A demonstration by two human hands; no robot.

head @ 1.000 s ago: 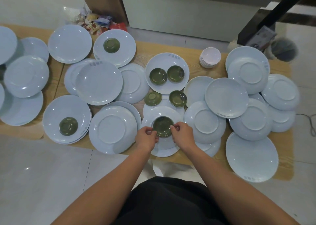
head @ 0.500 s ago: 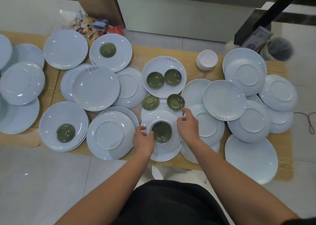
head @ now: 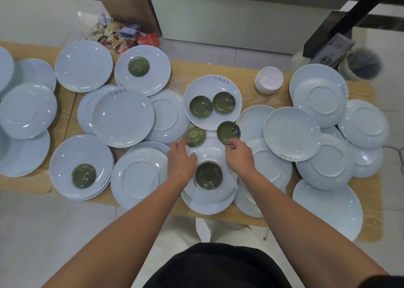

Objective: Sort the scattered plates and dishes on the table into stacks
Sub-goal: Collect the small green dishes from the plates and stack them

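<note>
Many pale blue plates lie scattered and overlapping on the wooden table (head: pixel 247 69). Between my hands, a small green dish (head: pixel 208 175) sits upright on an upturned plate (head: pixel 207 152) at the near edge. My left hand (head: pixel 181 159) reaches forward, its fingertips at the near edge of an overturned green dish (head: pixel 195 136). My right hand (head: pixel 239 155) pinches the near rim of an upright green dish (head: pixel 228 132). Two more green dishes (head: pixel 201 106) sit side by side on a plate (head: pixel 213 83) just beyond.
Single green dishes sit on plates at the back (head: pixel 138 66) and near left (head: pixel 83 175). A stack of small white bowls (head: pixel 269 80) stands at the back right. Snack packets (head: pixel 122 36) and a bin (head: pixel 360 64) lie beyond the table.
Both hands let go of the green dish on the upturned plate and moved forward: the left to the overturned green dish, the right to the upright one.
</note>
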